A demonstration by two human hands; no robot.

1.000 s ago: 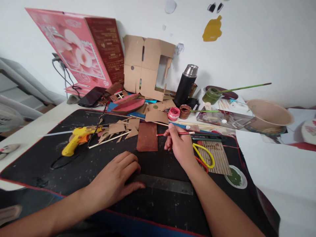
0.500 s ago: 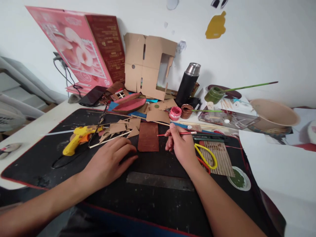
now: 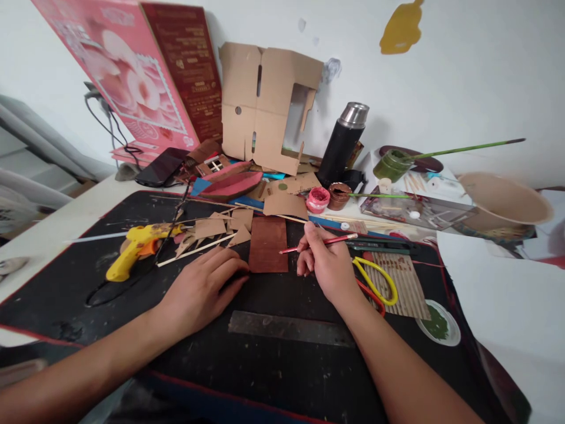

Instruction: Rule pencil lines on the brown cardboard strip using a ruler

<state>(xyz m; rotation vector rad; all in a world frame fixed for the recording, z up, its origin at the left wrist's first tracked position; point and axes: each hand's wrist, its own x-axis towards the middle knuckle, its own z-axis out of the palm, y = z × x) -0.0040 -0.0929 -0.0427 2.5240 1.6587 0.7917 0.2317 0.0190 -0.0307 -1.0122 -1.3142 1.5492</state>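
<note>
Between my two hands a brown painted card rectangle [image 3: 269, 246] lies flat on the black mat [image 3: 198, 359]. My right hand [image 3: 329, 262] holds a red pencil [image 3: 339, 239] closed between thumb and fingers, its tip over the card's right edge. My left hand [image 3: 200, 288] rests palm down on the mat at the card's left side, fingers loosely curved and thumb apart, holding nothing; its fingertips reach the card's lower left corner, though contact is unclear. Nearer to me lies a dark ruler [image 3: 289, 328]. Scissors with yellow and red handles [image 3: 379, 282] sit beside my right wrist.
A yellow glue gun [image 3: 135, 250] and cardboard scraps [image 3: 210, 228] lie left. Behind stand pink [image 3: 318, 200] and brown paint jars [image 3: 339, 196], a black flask [image 3: 342, 147] and cut cardboard [image 3: 242, 126]. Corrugated card [image 3: 399, 282] and a green paint lid [image 3: 441, 324] are right.
The pencil now slants more, its tip slightly lower and over the card's right edge. My left hand stays beside the card. The whole view has shifted a little.
</note>
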